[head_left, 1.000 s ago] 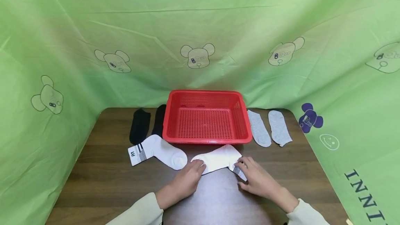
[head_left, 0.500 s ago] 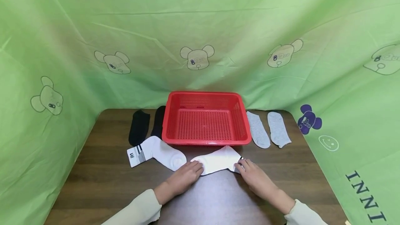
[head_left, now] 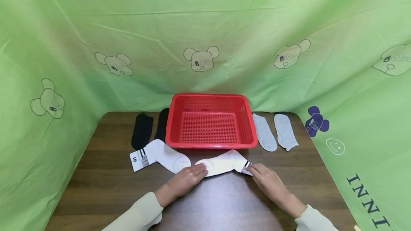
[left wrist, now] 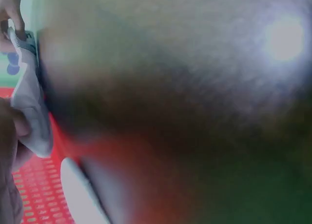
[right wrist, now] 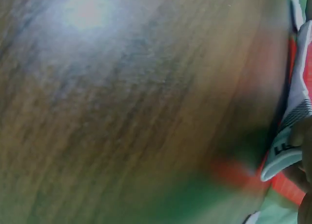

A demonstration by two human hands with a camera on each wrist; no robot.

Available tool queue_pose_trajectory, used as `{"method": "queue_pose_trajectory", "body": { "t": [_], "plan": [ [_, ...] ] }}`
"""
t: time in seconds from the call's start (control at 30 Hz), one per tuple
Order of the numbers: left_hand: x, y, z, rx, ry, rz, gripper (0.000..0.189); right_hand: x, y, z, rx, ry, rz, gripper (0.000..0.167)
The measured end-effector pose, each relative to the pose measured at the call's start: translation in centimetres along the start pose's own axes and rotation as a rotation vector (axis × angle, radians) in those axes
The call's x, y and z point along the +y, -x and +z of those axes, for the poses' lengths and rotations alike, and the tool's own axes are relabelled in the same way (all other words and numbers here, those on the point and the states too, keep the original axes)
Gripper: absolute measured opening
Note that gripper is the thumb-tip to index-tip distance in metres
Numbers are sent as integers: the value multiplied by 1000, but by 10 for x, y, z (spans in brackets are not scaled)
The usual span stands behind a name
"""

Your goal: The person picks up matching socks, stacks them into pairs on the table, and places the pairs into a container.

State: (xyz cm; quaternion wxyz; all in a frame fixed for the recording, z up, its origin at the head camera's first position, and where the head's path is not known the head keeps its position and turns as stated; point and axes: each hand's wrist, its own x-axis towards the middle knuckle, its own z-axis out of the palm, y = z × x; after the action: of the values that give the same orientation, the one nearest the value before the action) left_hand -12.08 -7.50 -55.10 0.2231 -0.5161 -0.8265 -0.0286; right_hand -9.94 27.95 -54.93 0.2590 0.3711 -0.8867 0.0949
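A white ankle-length sock (head_left: pixel 219 163) with dark stripes at its cuff lies stretched crosswise in front of the basket. At its toe end, my left hand (head_left: pixel 187 179) pinches the fabric; in the left wrist view a finger (left wrist: pixel 18 124) overlaps the toe. My right hand (head_left: pixel 269 183) pinches the striped cuff (right wrist: pixel 287 143), which is partly covered by the fingers. Just left of my left hand lies a matching white sock (head_left: pixel 167 156), its lettered cuff pointing left.
Behind the white socks stands a red perforated basket (head_left: pixel 211 145) on the brown wooden table (head_left: pixel 106 188). Left of it are two black socks (head_left: pixel 142 131), one partly hidden by the basket. Two grey socks (head_left: pixel 285 131) lie to its right. A green printed curtain (head_left: pixel 205 17) surrounds the table.
My right hand has moved from loosely touching the cuff to pinching it, its fingers closing in. My left hand stays at the toe, shifting slightly. The other socks and basket stay put.
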Motion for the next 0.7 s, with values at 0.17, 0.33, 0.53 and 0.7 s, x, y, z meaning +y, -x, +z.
{"method": "queue_pose_trajectory", "body": {
  "t": [0.17, 0.33, 0.53, 0.7],
  "plan": [
    [-8, -3, -10, 239, 132, -30, 20, 1, -9, -19, 82, -107, 61, 35],
    [-9, -10, -26, 367, 509, -239, 18, 0, -19, -43, 117, -313, 190, 17],
    [-9, -21, -41, 260, 1029, -865, 18, 3, -35, -63, -23, -746, 709, 31],
    [-11, -26, -31, 200, 1248, -1215, 19, 14, -44, -57, -204, -946, 1019, 40]
  ]
}}
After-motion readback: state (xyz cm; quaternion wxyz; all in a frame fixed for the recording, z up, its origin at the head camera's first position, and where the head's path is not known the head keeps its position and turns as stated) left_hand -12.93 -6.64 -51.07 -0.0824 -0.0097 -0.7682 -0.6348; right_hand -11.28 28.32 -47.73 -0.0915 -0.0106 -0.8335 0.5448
